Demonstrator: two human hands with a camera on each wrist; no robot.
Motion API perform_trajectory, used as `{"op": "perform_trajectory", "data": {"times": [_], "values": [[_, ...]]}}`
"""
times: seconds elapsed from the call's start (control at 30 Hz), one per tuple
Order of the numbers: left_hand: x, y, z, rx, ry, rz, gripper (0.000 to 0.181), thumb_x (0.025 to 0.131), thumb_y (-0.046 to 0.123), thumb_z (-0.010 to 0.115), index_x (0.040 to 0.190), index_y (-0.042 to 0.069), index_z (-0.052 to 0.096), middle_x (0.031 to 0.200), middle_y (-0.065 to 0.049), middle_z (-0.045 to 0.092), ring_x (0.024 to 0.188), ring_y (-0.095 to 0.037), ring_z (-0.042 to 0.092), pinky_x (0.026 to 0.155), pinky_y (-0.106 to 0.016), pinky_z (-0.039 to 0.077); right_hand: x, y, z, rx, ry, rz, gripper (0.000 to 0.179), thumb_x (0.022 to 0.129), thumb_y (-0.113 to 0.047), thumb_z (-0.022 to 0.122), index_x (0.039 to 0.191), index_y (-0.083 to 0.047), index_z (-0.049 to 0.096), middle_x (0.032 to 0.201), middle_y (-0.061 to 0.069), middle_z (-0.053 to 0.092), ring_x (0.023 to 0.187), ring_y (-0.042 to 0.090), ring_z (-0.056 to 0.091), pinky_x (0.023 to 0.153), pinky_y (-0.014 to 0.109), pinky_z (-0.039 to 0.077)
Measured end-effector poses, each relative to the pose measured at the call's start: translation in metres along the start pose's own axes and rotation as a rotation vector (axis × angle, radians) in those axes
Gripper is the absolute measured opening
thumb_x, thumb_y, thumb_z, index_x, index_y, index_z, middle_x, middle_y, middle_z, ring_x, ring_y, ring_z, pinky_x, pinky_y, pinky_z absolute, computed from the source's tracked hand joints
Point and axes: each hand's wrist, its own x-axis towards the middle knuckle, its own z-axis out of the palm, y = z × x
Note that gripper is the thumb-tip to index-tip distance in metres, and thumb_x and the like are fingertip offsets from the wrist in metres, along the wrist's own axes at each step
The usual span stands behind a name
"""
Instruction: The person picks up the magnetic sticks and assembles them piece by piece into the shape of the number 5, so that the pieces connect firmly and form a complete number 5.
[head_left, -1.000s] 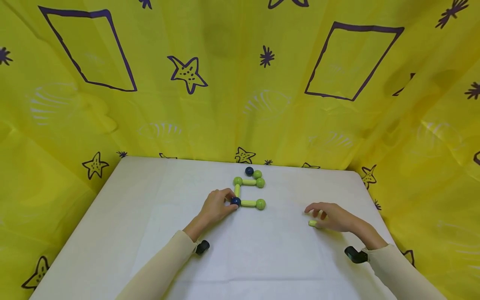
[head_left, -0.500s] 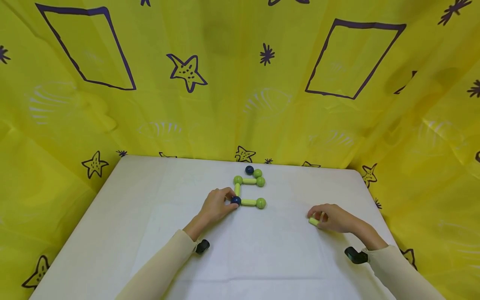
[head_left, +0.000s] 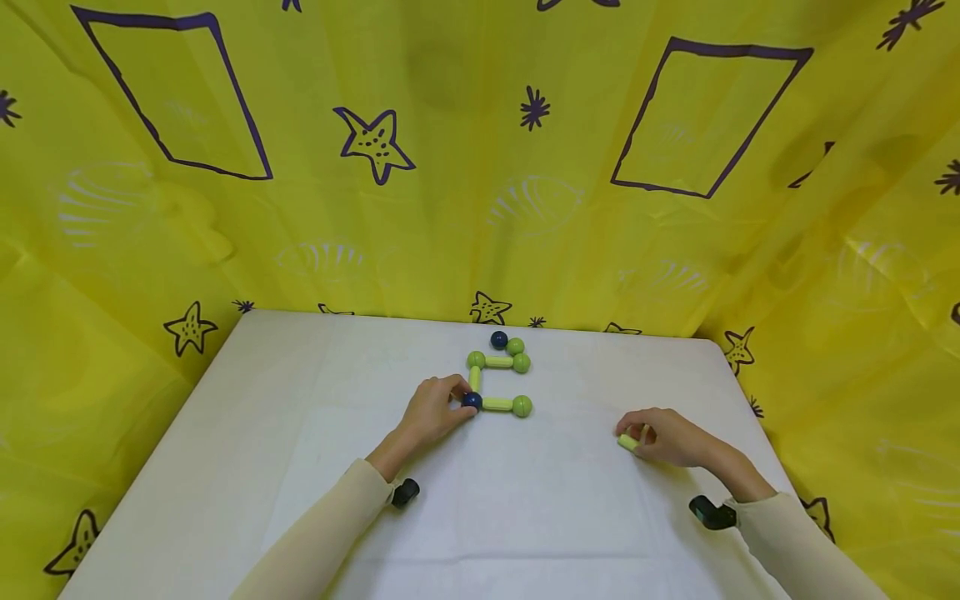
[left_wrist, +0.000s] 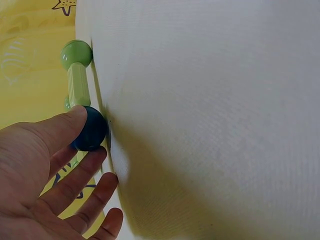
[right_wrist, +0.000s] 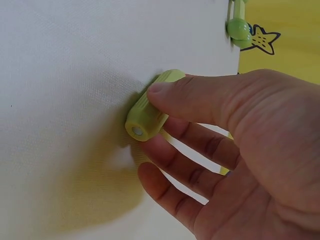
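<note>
My left hand point(head_left: 431, 414) pinches a dark blue ball point(left_wrist: 95, 130) between thumb and fingers. That ball is the near-left corner of a C-shaped figure of green balls and ribbed light green rods lying on the table. One rod point(head_left: 497, 405) runs right from it to a green ball point(head_left: 522, 406); another rod point(head_left: 476, 379) leads back to a green ball point(head_left: 476, 360), then a rod point(head_left: 498, 362) ends at a green ball point(head_left: 521, 363). Off to the right, my right hand point(head_left: 670, 437) holds a loose light green rod point(right_wrist: 156, 106) by thumb and fingers; its end shows a silvery disc.
Behind the figure lie a second dark blue ball point(head_left: 498, 340) and a green ball point(head_left: 515, 346), close together. The white cloth-covered table point(head_left: 360, 533) extends to a yellow patterned curtain point(head_left: 442, 242) at the back and sides.
The right hand's fingers have closed round the loose green rod, which has turned slightly. My left hand stays on the blue ball, and the figure has not moved.
</note>
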Motion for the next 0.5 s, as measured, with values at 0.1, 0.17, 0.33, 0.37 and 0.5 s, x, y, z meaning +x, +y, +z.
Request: {"op": "perform_trajectory", "data": {"times": [0.1,0.17,0.33,0.37,0.5], "values": [[0.0,0.001,0.0,-0.003,0.0,0.001,0.022,0.086,0.018,0.084,0.102,0.008,0.072,0.092,-0.003,0.077,0.084,-0.02,0.059,0.084,-0.04,0.044,0.0,0.0,0.0,-0.007,0.012,0.003,0.027,0.087,0.003,0.072,0.111,-0.01,0.07,0.098,0.002,0.065,0.079,0.013,0.056,0.07,0.029,0.049],[0.0,0.002,-0.001,-0.006,0.0,0.003,0.022,0.086,0.018,0.084,0.102,0.008,0.072,0.092,-0.003,0.077,0.083,-0.021,0.059,0.084,-0.04,0.043,0.0,0.0,0.0,-0.007,0.018,0.005,0.027,0.088,0.002,0.071,0.112,-0.01,0.07,0.099,0.002,0.065,0.079,0.013,0.056,0.071,0.028,0.049],[-0.001,0.002,-0.002,-0.004,0.001,0.007,0.022,0.087,0.018,0.084,0.102,0.008,0.072,0.092,-0.003,0.077,0.082,-0.02,0.058,0.083,-0.04,0.043,0.002,-0.002,-0.005,0.024,0.029,0.007,0.027,0.091,-0.005,0.074,0.117,-0.008,0.069,0.103,0.002,0.067,0.083,0.013,0.059,0.073,0.029,0.051],[-0.001,0.002,-0.001,-0.001,0.0,0.007,0.022,0.087,0.018,0.084,0.102,0.008,0.072,0.092,-0.003,0.077,0.082,-0.02,0.058,0.083,-0.039,0.043,0.002,-0.003,-0.006,0.035,0.033,0.007,0.027,0.091,-0.006,0.074,0.118,-0.008,0.069,0.104,0.002,0.068,0.085,0.013,0.06,0.073,0.029,0.052],[0.0,0.0,-0.001,0.007,-0.006,0.013,0.023,0.087,0.019,0.084,0.102,0.008,0.072,0.093,-0.003,0.077,0.083,-0.019,0.059,0.084,-0.04,0.044,0.003,-0.006,-0.012,0.085,0.064,-0.001,0.029,0.092,-0.008,0.074,0.12,-0.006,0.067,0.107,0.007,0.072,0.087,0.017,0.065,0.072,0.029,0.054]]}}
